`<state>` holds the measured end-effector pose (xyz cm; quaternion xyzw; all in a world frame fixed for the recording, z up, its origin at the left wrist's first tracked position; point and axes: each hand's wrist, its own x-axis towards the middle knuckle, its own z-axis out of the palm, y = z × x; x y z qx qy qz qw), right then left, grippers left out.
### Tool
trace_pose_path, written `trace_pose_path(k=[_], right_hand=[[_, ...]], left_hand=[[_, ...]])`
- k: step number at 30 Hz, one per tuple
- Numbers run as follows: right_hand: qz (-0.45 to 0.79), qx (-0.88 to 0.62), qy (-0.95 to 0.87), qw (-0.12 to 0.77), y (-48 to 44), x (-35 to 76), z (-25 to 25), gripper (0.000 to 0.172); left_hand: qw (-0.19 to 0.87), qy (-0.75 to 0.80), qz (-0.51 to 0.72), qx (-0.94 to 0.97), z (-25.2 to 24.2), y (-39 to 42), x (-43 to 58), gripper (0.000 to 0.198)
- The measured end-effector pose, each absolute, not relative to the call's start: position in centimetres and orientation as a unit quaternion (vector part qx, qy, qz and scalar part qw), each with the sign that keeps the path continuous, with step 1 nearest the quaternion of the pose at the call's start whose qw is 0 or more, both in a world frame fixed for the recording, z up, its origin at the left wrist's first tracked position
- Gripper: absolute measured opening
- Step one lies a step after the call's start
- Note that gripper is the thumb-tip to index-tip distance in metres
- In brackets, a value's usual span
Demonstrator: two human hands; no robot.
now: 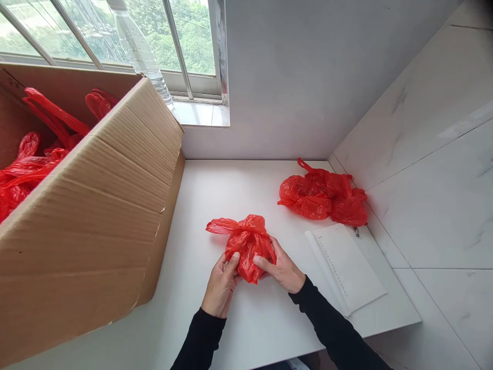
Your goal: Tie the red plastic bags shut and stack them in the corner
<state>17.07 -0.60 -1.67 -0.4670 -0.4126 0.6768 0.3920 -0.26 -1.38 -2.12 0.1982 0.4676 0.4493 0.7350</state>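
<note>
Nearest: two black sleeves (pixel 332 329) come in from the bottom edge, w/ both hands meeting at the front-centre of the white table (pixel 215 190). Left hand (pixel 221 285) has its fingers curled narrow, tips pressed on the lower-left side of a red bag (pixel 248 244). Right hand (pixel 283 270) cups the bag's right side, thumb across the front and fingers bent round it, so both hands grip the same bag. The bag is thin crinkly plastic bunched into a ball; it sits on the tabletop btwn the hands, w/ a twisted end sticking out to the upper left. Just right of the right hand lie white paper sheets (pixel 346 264), angled along the table edge, approx parallel to the forearm. A pen (pixel 357 232) peeks out at their far corner. Beyond that, near the marble-look wall tiles (pixel 423 154), is a loose pile of red bags (pixel 321 195), well apart from the held one. On the left a big cardboard box (pixel 96 216) stands tilted on the table, open top, w/ more red bags inside (pixel 31 159). Farthest back: a clear plastic bottle (pixel 140 51) on the sill, in front of the window (pixel 188 41), green trees outside.
</note>
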Motion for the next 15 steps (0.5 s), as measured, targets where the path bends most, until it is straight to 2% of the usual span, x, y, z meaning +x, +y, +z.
trace_pose_path(k=[3, 5, 8, 10, 12, 15], right_hand=[[0.657, -0.449, -0.449, 0.406, -0.6, 16.9, -1.7, 0.055], [0.663, -0.456, -0.439, 0.4, -0.7, 16.9, -1.9, 0.052], [0.692, -0.459, -0.421, 0.365, -0.9, 16.7, -2.0, 0.056], [0.693, -0.458, -0.429, 0.355, -1.3, 16.5, -1.7, 0.059], [0.674, -0.472, -0.447, 0.351, -1.8, 16.4, -1.6, 0.057], [0.627, -0.512, -0.479, 0.339, -2.3, 16.7, -2.3, 0.054]], left_hand=[[0.728, 0.461, 0.455, 0.225, -2.0, -1.6, -0.1, 0.056], [0.722, 0.472, 0.452, 0.227, -2.3, -1.6, -0.2, 0.048], [0.719, 0.489, 0.434, 0.236, -3.1, -1.7, -0.3, 0.036], [0.711, 0.504, 0.425, 0.246, -3.3, -2.1, -0.3, 0.035], [0.69, 0.522, 0.434, 0.251, -3.3, -2.6, -0.3, 0.043], [0.617, 0.557, 0.49, 0.264, -3.0, -2.5, -0.4, 0.077]])
